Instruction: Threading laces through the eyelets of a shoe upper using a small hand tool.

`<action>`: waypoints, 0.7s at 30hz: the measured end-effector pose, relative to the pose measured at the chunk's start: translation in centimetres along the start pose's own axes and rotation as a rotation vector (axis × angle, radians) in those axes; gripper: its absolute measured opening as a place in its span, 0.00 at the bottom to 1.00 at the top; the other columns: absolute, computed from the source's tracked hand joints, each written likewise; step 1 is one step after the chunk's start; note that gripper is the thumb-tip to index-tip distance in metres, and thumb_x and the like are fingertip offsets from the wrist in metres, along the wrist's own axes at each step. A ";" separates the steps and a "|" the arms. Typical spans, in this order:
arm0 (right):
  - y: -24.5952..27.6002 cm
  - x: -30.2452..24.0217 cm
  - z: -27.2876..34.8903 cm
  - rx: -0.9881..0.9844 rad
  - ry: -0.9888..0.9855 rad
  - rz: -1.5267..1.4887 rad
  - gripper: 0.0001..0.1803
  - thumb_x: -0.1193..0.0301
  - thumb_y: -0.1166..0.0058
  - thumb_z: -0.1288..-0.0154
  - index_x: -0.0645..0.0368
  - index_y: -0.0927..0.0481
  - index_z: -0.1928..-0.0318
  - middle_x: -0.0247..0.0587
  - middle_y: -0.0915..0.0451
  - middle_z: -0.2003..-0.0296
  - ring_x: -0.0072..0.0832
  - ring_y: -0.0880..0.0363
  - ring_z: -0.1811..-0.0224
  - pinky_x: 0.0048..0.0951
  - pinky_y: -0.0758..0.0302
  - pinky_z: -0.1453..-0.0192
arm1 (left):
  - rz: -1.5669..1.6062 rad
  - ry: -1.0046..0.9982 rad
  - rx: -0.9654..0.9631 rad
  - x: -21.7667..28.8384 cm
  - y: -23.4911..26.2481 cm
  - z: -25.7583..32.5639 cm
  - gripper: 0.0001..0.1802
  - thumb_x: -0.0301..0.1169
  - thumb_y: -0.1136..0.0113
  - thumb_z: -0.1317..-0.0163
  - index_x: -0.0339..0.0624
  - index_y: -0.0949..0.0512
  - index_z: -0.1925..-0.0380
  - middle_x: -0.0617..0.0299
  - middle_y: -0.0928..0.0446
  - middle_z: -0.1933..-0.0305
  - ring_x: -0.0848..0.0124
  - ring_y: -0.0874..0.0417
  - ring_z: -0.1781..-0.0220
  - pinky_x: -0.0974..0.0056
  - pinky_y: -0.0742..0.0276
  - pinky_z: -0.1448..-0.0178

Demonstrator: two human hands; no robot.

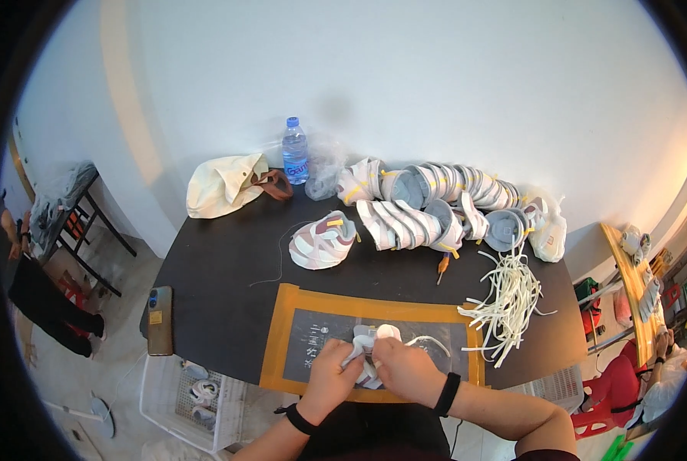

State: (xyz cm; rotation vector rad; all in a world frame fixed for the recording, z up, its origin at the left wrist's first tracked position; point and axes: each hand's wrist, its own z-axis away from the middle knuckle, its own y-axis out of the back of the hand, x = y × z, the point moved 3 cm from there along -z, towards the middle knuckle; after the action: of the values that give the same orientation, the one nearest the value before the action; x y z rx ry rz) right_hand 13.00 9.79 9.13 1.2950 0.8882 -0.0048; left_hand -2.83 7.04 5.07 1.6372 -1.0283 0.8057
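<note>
at the near edge of the black table point(228, 269), the left hand point(329, 374) and right hand point(405, 367) close their fingers around a small white shoe point(370, 346), which looks light and soft, best held by its sides.

A small white shoe point(368, 353) with pinkish-grey panels sits gripped between the two hands, mostly covered by them. Its rounded white toe pokes up just above the right hand point(406, 370), and part of its side shows below the left hand point(329, 376). A pale lace point(429, 341) trails from it, curving off beyond the right hand's knuckles. Its exact tilt cannot be told.
</note>
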 end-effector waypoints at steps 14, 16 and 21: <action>-2.3 -0.4 -1.3 -0.008 0.082 0.173 0.06 0.71 0.47 0.39 0.61 0.24 0.67 0.52 0.19 0.67 0.48 0.18 0.65 0.42 0.22 0.63 | 0.040 0.064 0.019 -0.2 0.4 -0.1 0.05 0.24 0.39 0.41 0.34 0.24 0.69 0.47 0.27 0.68 0.47 0.23 0.65 0.55 0.27 0.62; -2.2 0.2 -1.7 -0.010 0.043 0.136 0.06 0.71 0.46 0.39 0.61 0.24 0.67 0.51 0.19 0.67 0.47 0.18 0.65 0.42 0.22 0.62 | 0.049 0.080 0.023 -0.4 0.4 -0.1 0.05 0.25 0.38 0.41 0.34 0.24 0.69 0.49 0.27 0.69 0.50 0.23 0.66 0.56 0.28 0.63; -2.2 0.3 -2.3 -0.086 -0.097 -0.086 0.05 0.73 0.44 0.38 0.61 0.22 0.63 0.45 0.19 0.69 0.36 0.19 0.67 0.36 0.22 0.63 | 0.106 0.097 0.092 -1.2 0.0 0.2 0.05 0.25 0.38 0.40 0.34 0.23 0.68 0.51 0.27 0.70 0.55 0.23 0.67 0.59 0.28 0.64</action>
State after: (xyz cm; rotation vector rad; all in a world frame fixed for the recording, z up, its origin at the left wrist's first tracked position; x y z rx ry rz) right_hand 10.85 11.14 7.15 1.1663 0.8514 -0.0957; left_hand -3.26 7.14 3.98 1.6149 -1.0285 1.0065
